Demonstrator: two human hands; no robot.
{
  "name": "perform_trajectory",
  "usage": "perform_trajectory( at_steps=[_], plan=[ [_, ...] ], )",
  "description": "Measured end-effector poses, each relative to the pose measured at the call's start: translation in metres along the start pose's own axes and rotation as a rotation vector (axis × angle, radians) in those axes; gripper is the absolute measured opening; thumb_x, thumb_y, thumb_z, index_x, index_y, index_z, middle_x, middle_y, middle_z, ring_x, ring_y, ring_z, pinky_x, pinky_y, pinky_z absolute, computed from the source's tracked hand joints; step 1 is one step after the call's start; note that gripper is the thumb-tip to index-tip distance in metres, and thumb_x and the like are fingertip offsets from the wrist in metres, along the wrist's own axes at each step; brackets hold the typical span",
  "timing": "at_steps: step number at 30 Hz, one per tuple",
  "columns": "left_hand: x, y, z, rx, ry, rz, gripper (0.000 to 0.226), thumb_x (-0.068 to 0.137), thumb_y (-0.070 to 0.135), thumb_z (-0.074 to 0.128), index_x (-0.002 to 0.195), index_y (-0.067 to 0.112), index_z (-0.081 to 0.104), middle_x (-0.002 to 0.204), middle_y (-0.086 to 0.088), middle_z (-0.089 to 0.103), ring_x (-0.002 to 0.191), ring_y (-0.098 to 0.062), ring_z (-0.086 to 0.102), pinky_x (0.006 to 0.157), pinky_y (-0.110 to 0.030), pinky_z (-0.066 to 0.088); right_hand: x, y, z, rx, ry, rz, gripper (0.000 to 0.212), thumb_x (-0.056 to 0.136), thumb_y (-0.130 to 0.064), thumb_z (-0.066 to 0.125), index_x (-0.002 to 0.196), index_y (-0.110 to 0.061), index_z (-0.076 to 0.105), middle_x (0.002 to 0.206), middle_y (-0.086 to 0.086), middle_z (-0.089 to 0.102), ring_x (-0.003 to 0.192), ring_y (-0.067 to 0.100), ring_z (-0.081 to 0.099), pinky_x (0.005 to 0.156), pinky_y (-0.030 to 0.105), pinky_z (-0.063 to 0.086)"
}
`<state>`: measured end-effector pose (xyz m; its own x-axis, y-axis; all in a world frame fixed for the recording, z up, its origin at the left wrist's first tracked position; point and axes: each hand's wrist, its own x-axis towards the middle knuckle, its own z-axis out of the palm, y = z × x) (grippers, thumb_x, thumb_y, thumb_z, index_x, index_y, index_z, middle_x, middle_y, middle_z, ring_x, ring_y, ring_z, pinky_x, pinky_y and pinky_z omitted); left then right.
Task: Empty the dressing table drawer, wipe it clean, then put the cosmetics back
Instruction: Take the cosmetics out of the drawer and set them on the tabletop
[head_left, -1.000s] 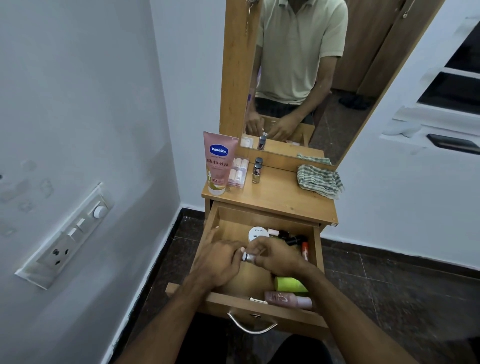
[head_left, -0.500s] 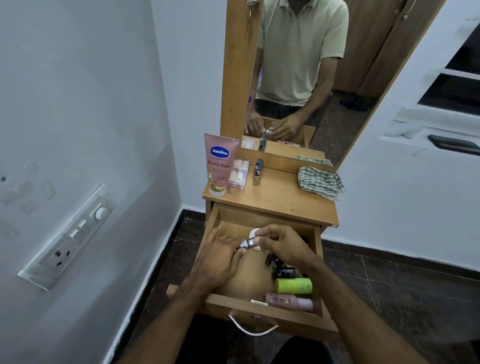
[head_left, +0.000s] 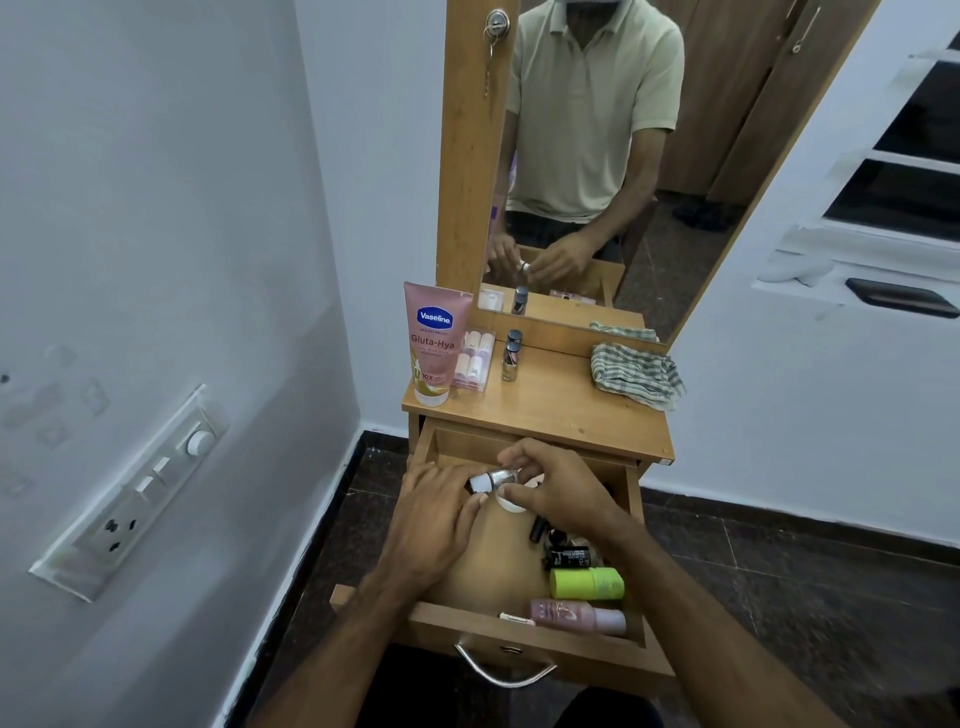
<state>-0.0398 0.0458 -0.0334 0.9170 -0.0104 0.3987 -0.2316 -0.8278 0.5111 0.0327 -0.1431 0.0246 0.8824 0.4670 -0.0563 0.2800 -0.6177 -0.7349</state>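
Note:
The wooden drawer (head_left: 467, 621) of the dressing table is pulled open. Above its back half, my right hand (head_left: 558, 488) pinches a small silver bottle (head_left: 500, 476) with a white cap. My left hand (head_left: 434, 514) meets that bottle at the cap end, thumb under and fingers over it. In the drawer's right side lie a green tube (head_left: 587, 583), a pink bottle (head_left: 576, 616), black cosmetics (head_left: 566, 556) and a white round jar (head_left: 506, 503), which my right hand partly hides.
On the table top (head_left: 550, 410) stand a pink Vaseline tube (head_left: 434, 343), a clear box of small tubes (head_left: 474, 358) and two small bottles (head_left: 511, 358). A striped cloth (head_left: 636, 374) lies at the right. A mirror (head_left: 597, 156) rises behind; a wall is close on the left.
Both hands have lifted the small silver bottle up and toward the back of the drawer, uncovering the black items and the green tube.

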Motion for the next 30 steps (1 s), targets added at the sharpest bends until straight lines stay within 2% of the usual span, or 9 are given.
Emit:
perform_trajectory(
  at_steps=[4, 6, 8, 10, 12, 16, 23, 26, 30],
  plan=[
    [0.001, 0.004, -0.005, -0.078, 0.035, -0.093, 0.042, 0.101, 0.038, 0.054, 0.142, 0.027, 0.051, 0.12, 0.016, 0.063, 0.109, 0.005, 0.045, 0.114, -0.037, 0.03, 0.005, -0.007, -0.003, -0.293, -0.095, -0.104, 0.022, 0.089, -0.032, 0.075, 0.11, -0.029, 0.071, 0.108, -0.014, 0.066, 0.095, 0.003, 0.062, 0.083, 0.033, 0.055],
    [0.001, 0.003, -0.006, -0.096, 0.019, -0.143, 0.057, 0.1, 0.046, 0.053, 0.151, 0.023, 0.041, 0.126, 0.016, 0.059, 0.117, 0.002, 0.045, 0.115, -0.037, 0.026, 0.012, -0.004, -0.006, -0.187, 0.005, -0.058, 0.02, 0.088, -0.033, 0.076, 0.106, -0.026, 0.073, 0.109, -0.011, 0.062, 0.094, 0.005, 0.059, 0.083, 0.028, 0.053],
    [0.001, 0.001, -0.003, -0.074, 0.001, -0.142, 0.064, 0.098, 0.048, 0.054, 0.154, 0.022, 0.035, 0.126, 0.013, 0.062, 0.12, -0.005, 0.051, 0.114, -0.04, 0.028, 0.023, 0.0, -0.01, 0.049, 0.167, 0.025, 0.021, 0.086, -0.031, 0.08, 0.106, -0.026, 0.073, 0.102, -0.008, 0.066, 0.086, 0.007, 0.061, 0.076, 0.024, 0.052],
    [0.001, -0.001, -0.001, -0.041, -0.015, -0.124, 0.064, 0.097, 0.048, 0.055, 0.153, 0.022, 0.035, 0.122, 0.011, 0.063, 0.117, -0.007, 0.054, 0.113, -0.04, 0.029, 0.037, 0.005, -0.015, 0.135, 0.3, 0.086, 0.021, 0.085, -0.03, 0.08, 0.105, -0.024, 0.075, 0.093, -0.009, 0.072, 0.078, 0.004, 0.063, 0.07, 0.019, 0.051],
    [0.001, -0.001, -0.001, -0.015, -0.037, -0.113, 0.063, 0.097, 0.047, 0.055, 0.152, 0.024, 0.037, 0.121, 0.011, 0.063, 0.117, -0.009, 0.054, 0.114, -0.04, 0.029, 0.054, 0.011, -0.016, 0.114, 0.361, 0.135, 0.02, 0.085, -0.029, 0.08, 0.104, -0.023, 0.077, 0.091, -0.01, 0.075, 0.079, 0.003, 0.066, 0.072, 0.021, 0.054],
    [0.001, 0.0, 0.0, 0.022, -0.074, -0.109, 0.059, 0.097, 0.048, 0.051, 0.151, 0.027, 0.038, 0.124, 0.012, 0.062, 0.119, -0.008, 0.053, 0.115, -0.037, 0.026, 0.083, 0.017, -0.013, 0.109, 0.371, 0.202, 0.03, 0.076, -0.038, 0.081, 0.105, -0.029, 0.076, 0.089, -0.015, 0.076, 0.084, 0.004, 0.071, 0.082, 0.04, 0.06],
    [0.0, -0.001, 0.001, 0.043, -0.101, -0.107, 0.058, 0.097, 0.045, 0.05, 0.151, 0.026, 0.039, 0.126, 0.012, 0.062, 0.118, -0.009, 0.052, 0.116, -0.033, 0.023, 0.109, 0.011, -0.004, 0.082, 0.45, 0.223, 0.025, 0.075, -0.038, 0.085, 0.097, -0.03, 0.076, 0.092, -0.014, 0.074, 0.089, 0.008, 0.069, 0.085, 0.037, 0.058],
    [0.0, -0.001, 0.001, 0.041, -0.113, -0.107, 0.058, 0.096, 0.042, 0.052, 0.151, 0.026, 0.04, 0.126, 0.011, 0.062, 0.116, -0.009, 0.052, 0.115, -0.034, 0.025, 0.11, 0.01, 0.0, 0.1, 0.473, 0.234, 0.023, 0.075, -0.037, 0.085, 0.095, -0.031, 0.076, 0.085, -0.015, 0.073, 0.085, 0.008, 0.068, 0.084, 0.04, 0.058],
    [0.001, 0.001, 0.0, 0.037, -0.129, -0.117, 0.057, 0.096, 0.04, 0.054, 0.15, 0.028, 0.04, 0.123, 0.013, 0.063, 0.115, -0.007, 0.052, 0.113, -0.026, 0.018, 0.111, 0.008, 0.001, 0.107, 0.489, 0.237, 0.022, 0.077, -0.034, 0.085, 0.097, -0.031, 0.075, 0.084, -0.014, 0.072, 0.085, 0.008, 0.068, 0.083, 0.041, 0.059]
  ],
)
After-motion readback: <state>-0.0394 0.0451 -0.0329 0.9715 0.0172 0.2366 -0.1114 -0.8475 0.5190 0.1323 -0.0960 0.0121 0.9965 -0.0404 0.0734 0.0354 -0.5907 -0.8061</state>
